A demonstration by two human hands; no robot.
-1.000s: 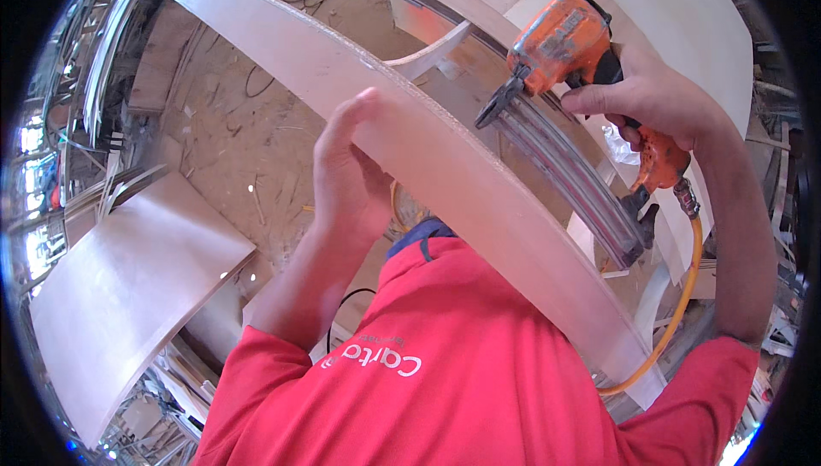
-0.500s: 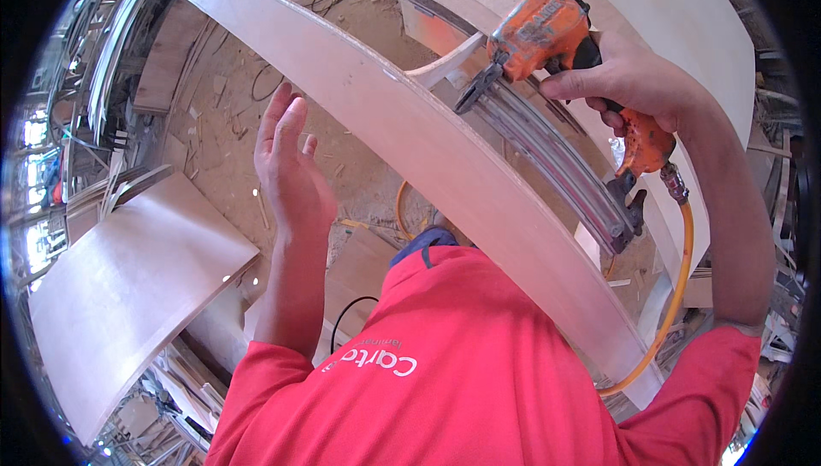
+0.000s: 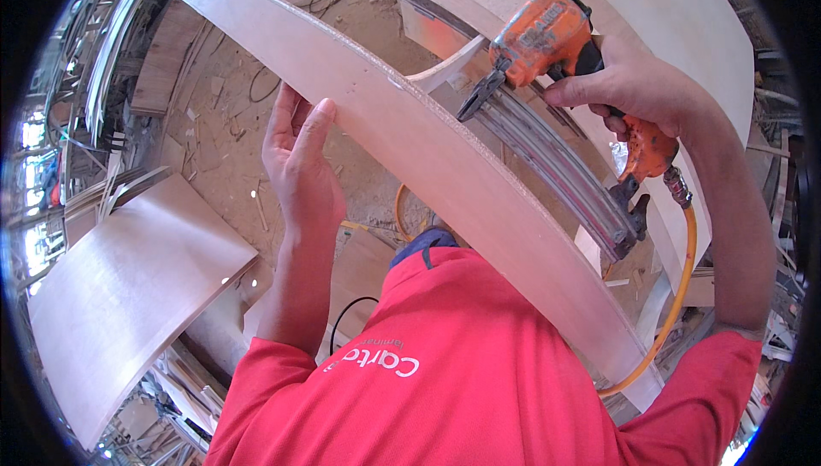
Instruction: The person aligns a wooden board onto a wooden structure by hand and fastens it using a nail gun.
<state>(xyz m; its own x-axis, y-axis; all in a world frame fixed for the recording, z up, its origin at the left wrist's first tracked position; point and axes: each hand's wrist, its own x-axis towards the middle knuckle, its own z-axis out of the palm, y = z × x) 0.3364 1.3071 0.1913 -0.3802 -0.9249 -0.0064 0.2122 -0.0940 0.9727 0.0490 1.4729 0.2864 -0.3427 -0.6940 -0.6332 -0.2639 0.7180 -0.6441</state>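
Observation:
A long pale plywood board [image 3: 376, 124] with a curved edge runs diagonally in front of me, from the far left to the near right. My left hand [image 3: 304, 150] pinches its lower edge: the thumb lies on the near face and the fingertips pass partly behind the wood. In my right hand [image 3: 641, 94] is an orange nail gun [image 3: 543, 34], the fingers wrapped round its handle. Its dark nose is beside the board's upper edge; whether they touch I cannot tell. The long metal magazine [image 3: 556, 175] slants down toward me on the board's far side.
A yellow air hose [image 3: 680, 286] hangs from the gun's handle and curves under my right arm. Curved wooden ribs [image 3: 449, 64] join the board to a pale panel [image 3: 667, 4] beyond. Another sheet [image 3: 137, 286] leans at left. Offcuts litter the dusty floor [image 3: 227, 115].
My left hand has moved up and right from the open air onto the board's lower edge and closed there. The nail gun has shifted only slightly.

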